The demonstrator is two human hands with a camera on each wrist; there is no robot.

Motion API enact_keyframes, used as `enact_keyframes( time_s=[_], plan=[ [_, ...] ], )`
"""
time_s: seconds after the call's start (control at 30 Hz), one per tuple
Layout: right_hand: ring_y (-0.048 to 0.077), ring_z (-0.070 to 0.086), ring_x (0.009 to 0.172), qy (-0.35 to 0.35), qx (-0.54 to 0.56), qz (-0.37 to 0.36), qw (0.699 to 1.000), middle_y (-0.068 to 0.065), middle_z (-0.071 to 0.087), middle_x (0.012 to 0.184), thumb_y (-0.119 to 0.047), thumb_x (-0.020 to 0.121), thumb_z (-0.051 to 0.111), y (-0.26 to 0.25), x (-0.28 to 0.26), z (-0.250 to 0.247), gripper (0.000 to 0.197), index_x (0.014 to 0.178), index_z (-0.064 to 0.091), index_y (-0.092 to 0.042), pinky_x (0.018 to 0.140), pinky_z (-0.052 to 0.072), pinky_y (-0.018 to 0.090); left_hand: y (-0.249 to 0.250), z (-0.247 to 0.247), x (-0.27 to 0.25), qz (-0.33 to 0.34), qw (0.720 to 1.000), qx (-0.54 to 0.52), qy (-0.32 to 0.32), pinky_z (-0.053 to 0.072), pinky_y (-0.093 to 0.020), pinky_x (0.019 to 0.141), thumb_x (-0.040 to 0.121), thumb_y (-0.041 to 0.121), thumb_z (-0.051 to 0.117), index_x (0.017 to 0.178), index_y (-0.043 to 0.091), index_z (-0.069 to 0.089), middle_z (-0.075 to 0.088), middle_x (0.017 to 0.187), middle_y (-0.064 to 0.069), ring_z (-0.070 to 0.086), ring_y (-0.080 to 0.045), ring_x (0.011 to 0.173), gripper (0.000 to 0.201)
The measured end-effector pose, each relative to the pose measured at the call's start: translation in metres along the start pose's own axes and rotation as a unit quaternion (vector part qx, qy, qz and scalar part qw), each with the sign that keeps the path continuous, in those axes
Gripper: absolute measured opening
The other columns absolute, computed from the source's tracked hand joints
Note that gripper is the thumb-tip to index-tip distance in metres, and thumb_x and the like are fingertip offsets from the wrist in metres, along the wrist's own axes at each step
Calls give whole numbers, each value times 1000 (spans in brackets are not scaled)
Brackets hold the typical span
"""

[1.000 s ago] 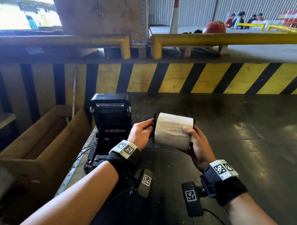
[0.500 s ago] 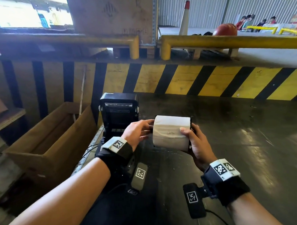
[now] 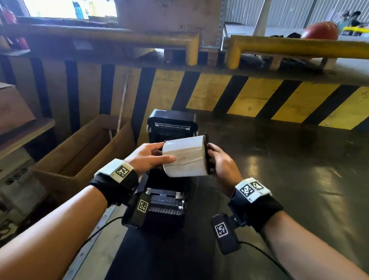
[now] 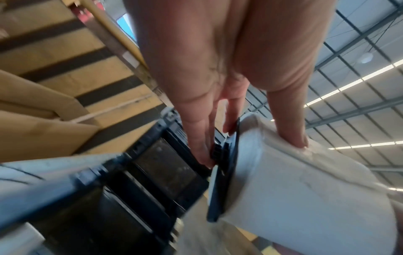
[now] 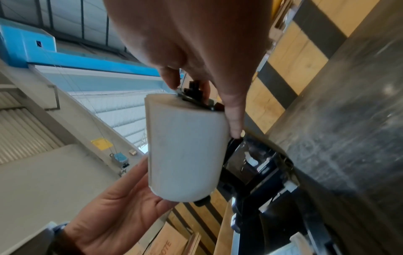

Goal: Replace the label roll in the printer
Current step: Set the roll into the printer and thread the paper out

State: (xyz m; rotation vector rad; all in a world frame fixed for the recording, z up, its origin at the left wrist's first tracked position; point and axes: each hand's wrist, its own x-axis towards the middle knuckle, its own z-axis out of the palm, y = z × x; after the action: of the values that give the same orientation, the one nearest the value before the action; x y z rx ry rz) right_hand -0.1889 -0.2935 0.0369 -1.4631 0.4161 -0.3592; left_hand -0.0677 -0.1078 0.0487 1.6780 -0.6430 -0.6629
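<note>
A white label roll [image 3: 186, 155] on a black spindle with end flanges hangs tilted over the open bay of the black printer [image 3: 166, 204], whose lid [image 3: 171, 123] stands raised behind it. My left hand [image 3: 149, 157] holds the roll's left end, with the thumb on the paper [image 4: 294, 189] and the fingers [image 4: 198, 138] against the black flange [image 4: 224, 181]. My right hand [image 3: 220, 162] grips the right end, and its fingertips [image 5: 233, 120] pinch the spindle hub [image 5: 194, 93]. The roll [image 5: 185, 151] hides most of the bay.
An open cardboard box [image 3: 80, 157] stands left of the printer, below the table's metal edge [image 3: 87, 247]. A yellow-and-black striped barrier [image 3: 264, 96] closes off the back. The dark tabletop [image 3: 282, 174] stretches to the right. A black cable [image 3: 105, 225] runs from the printer's front left.
Both hands have carried the roll left, from beside the printer to over its open bay, and tilted it. The left hand's grip has shifted along the roll's end.
</note>
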Motion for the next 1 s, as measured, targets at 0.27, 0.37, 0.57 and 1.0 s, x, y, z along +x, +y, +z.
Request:
enact_keyframes(
  time_s=[0.27, 0.37, 0.57, 1.0],
  plan=[
    [18, 55, 76, -11, 10, -5, 1000, 5, 60, 82, -22, 90, 56, 31, 38, 33, 7, 85, 55, -17, 64, 47, 33, -22, -46, 7, -14, 997, 76, 25, 52, -42, 98, 71, 20, 78, 129, 17, 57, 69, 119, -9, 65, -23, 111, 62],
    [11, 55, 65, -3, 9, 10, 1000, 1, 61, 76, -16, 89, 57, 45, 44, 34, 8, 82, 58, -16, 59, 47, 25, -31, -47, 17, -11, 992, 115, 43, 54, -43, 95, 70, 17, 79, 127, 19, 58, 70, 114, -11, 66, -26, 107, 61],
    [13, 58, 79, 29, -176, -33, 983, 8, 66, 92, -19, 85, 64, 64, 62, 18, 20, 99, 68, -5, 62, 42, 1, -55, -43, 38, -12, 989, 141, 52, 54, -49, 92, 66, 15, 83, 125, 25, 58, 70, 107, -6, 67, -26, 99, 65],
    [28, 61, 99, -90, -422, -47, 901, 15, 67, 110, -25, 87, 60, 89, 94, 19, 32, 111, 66, -4, 68, 31, 15, -90, -51, 54, -58, 965, 251, 48, 46, -40, 104, 70, 23, 81, 144, 22, 34, 56, 132, -6, 56, -21, 119, 88]
  ],
)
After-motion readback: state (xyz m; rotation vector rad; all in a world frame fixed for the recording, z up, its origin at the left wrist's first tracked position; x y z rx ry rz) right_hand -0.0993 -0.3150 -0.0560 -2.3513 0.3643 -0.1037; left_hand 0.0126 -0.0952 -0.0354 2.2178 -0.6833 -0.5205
